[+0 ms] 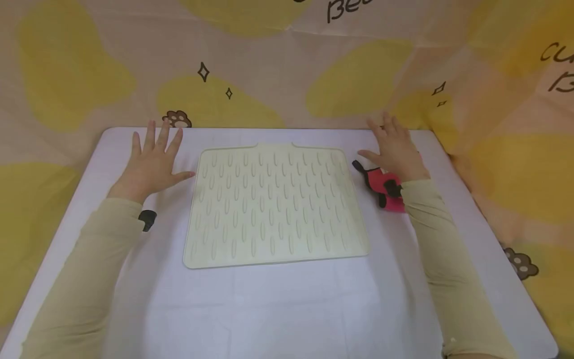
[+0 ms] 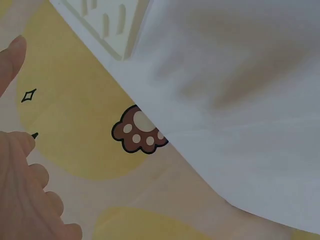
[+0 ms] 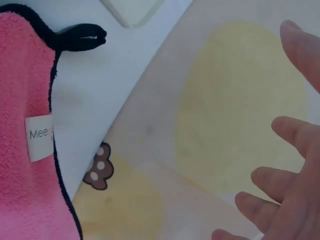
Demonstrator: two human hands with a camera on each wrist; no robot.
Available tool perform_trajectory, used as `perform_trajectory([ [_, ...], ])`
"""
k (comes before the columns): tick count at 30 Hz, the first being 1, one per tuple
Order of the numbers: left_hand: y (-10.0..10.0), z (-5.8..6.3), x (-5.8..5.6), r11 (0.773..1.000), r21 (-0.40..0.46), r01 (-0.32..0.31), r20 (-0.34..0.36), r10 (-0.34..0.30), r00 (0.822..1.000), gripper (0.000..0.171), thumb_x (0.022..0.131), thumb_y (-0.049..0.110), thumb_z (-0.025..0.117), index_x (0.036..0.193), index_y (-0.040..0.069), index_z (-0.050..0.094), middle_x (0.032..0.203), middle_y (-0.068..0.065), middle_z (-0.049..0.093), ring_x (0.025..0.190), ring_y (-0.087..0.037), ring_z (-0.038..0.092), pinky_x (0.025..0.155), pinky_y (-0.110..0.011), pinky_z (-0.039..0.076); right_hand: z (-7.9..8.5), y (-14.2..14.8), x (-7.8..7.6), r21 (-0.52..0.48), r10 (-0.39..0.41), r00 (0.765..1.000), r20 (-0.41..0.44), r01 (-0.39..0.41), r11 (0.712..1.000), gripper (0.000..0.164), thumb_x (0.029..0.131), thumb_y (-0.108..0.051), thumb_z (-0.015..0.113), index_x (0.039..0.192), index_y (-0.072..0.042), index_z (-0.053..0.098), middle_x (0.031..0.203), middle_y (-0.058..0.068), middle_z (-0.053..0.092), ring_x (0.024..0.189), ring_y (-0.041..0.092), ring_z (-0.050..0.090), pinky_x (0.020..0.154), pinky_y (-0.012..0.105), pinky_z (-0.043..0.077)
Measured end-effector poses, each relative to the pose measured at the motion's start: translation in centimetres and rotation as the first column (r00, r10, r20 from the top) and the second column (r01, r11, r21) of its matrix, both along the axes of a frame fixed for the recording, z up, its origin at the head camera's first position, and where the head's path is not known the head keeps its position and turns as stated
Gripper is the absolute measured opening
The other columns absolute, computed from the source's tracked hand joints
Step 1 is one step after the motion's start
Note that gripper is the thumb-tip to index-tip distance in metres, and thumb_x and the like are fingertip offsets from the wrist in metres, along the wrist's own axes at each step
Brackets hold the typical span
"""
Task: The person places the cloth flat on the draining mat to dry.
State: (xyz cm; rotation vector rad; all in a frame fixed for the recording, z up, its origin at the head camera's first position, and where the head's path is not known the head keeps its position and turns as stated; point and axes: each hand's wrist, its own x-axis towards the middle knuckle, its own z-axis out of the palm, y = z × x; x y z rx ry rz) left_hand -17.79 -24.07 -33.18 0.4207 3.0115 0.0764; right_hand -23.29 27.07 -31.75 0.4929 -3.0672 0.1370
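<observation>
Toward the far edge of the white table point(image 1: 269, 309), between your two hands, lies the cream mat point(image 1: 278, 204), flat, its narrow tab pointing at that edge and its face covered in rows of raised ovals. Your left hand point(image 1: 152, 167) is near the far left corner of the table, fingers straight and fanned apart, the thumb pointing sideways at the mat's left edge. From the head view the thumb tip seems just beside that edge; the left wrist view shows your fingers apart from the mat.

Near the far right corner, your right hand point(image 1: 396, 152) is spread too, fingertips reaching past the far edge in the head view, thumb turned toward the mat's right side. The pink cloth point(image 1: 378, 183) with black trim lies between the mat and the table's right edge, partly hidden by your right hand and sleeve point(image 1: 448, 269). Its black loop point(image 3: 75, 46) points toward the mat, and a white label point(image 3: 39, 137) sits along its border. Your right fingers are apart from the cloth in the right wrist view. Behind the far edge hangs a yellow-patched backdrop point(image 1: 251, 109).
</observation>
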Motion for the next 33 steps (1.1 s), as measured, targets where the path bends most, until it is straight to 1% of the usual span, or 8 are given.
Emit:
perform_trajectory([
  [2, 0.1, -0.1, 0.1, 1.000, 0.010, -0.001, -0.002, 0.001, 1.000, 0.095, 0.091, 0.051, 0.054, 0.149, -0.002, 0.001, 0.150, -0.026, -0.020, 0.132, -0.040, -0.030, 0.101, -0.066, -0.015, 0.0, 0.4, 0.3, -0.034, -0.020, 1.000, -0.011, 0.020, 0.999, 0.077, 0.092, -0.045, 0.058, 0.149, -0.007, 0.024, 0.153, 0.028, 0.005, 0.136, 0.051, 0.013, 0.110, 0.059, 0.011],
  [6, 0.3, -0.2, 0.5, 0.999, 0.049, -0.004, -0.018, 0.005, 1.000, 0.094, 0.093, 0.049, 0.052, 0.148, -0.003, -0.002, 0.150, -0.023, -0.024, 0.132, -0.039, -0.030, 0.101, -0.066, -0.015, 0.2, 1.0, 1.0, -0.128, -0.079, 0.996, -0.029, 0.075, 0.989, 0.072, 0.092, -0.037, 0.059, 0.147, -0.001, 0.028, 0.151, 0.029, 0.014, 0.133, 0.051, 0.023, 0.108, 0.059, 0.018],
  [9, 0.6, -0.3, 0.9, 0.998, 0.066, -0.009, -0.027, 0.011, 1.000, 0.093, 0.093, 0.046, 0.052, 0.147, -0.005, -0.003, 0.150, -0.022, -0.024, 0.134, -0.040, -0.027, 0.102, -0.066, -0.014, 0.2, 1.3, 1.4, -0.185, -0.098, 0.995, -0.032, 0.090, 0.979, 0.070, 0.094, -0.034, 0.058, 0.145, 0.002, 0.029, 0.149, 0.030, 0.018, 0.134, 0.048, 0.023, 0.109, 0.056, 0.019],
  [12, 0.8, -0.7, 1.5, 0.998, 0.069, -0.013, -0.028, 0.015, 0.999, 0.093, 0.093, 0.045, 0.053, 0.147, -0.008, -0.001, 0.150, -0.024, -0.022, 0.135, -0.044, -0.023, 0.103, -0.066, -0.012, 0.1, 1.5, 1.8, -0.215, -0.107, 0.994, -0.035, 0.097, 0.972, 0.067, 0.094, -0.032, 0.058, 0.143, 0.004, 0.032, 0.147, 0.031, 0.023, 0.134, 0.048, 0.024, 0.109, 0.056, 0.020],
  [16, 1.0, -1.5, 2.4, 0.997, 0.072, -0.015, -0.018, 0.017, 1.000, 0.092, 0.093, 0.043, 0.055, 0.146, -0.009, 0.001, 0.150, -0.027, -0.019, 0.135, -0.044, -0.022, 0.103, -0.066, -0.012, -0.3, 2.0, 2.4, -0.236, -0.144, 0.989, -0.021, 0.135, 0.962, 0.064, 0.094, -0.032, 0.057, 0.143, 0.003, 0.033, 0.146, 0.030, 0.026, 0.133, 0.047, 0.025, 0.108, 0.057, 0.021],
  [24, 1.3, -3.7, 4.2, 0.995, 0.099, -0.007, 0.003, 0.007, 1.000, 0.089, 0.095, 0.038, 0.054, 0.145, -0.011, 0.000, 0.151, -0.025, -0.019, 0.137, -0.041, -0.019, 0.104, -0.066, -0.009, -1.2, 3.1, 3.5, -0.325, -0.234, 0.972, -0.019, 0.216, 0.921, 0.061, 0.096, -0.031, 0.053, 0.141, 0.006, 0.035, 0.142, 0.030, 0.033, 0.133, 0.044, 0.027, 0.109, 0.055, 0.022],
  [29, 1.6, -5.0, 5.0, 0.994, 0.103, -0.031, 0.046, 0.026, 0.999, 0.088, 0.096, 0.038, 0.051, 0.145, -0.012, -0.001, 0.151, -0.026, -0.018, 0.138, -0.040, -0.019, 0.105, -0.063, -0.010, -1.5, 3.6, 4.0, -0.350, -0.271, 0.962, -0.028, 0.245, 0.904, 0.059, 0.096, -0.031, 0.053, 0.139, 0.007, 0.038, 0.140, 0.030, 0.036, 0.132, 0.043, 0.029, 0.108, 0.055, 0.023],
  [33, 1.7, -5.7, 5.8, 0.992, 0.113, -0.055, 0.061, 0.049, 0.997, 0.085, 0.096, 0.037, 0.050, 0.144, -0.014, 0.001, 0.151, -0.030, -0.013, 0.138, -0.043, -0.015, 0.106, -0.064, -0.007, -1.7, 4.0, 4.6, -0.384, -0.300, 0.954, -0.026, 0.267, 0.884, 0.059, 0.097, -0.032, 0.051, 0.139, 0.007, 0.038, 0.140, 0.029, 0.038, 0.132, 0.043, 0.030, 0.109, 0.054, 0.023],
])
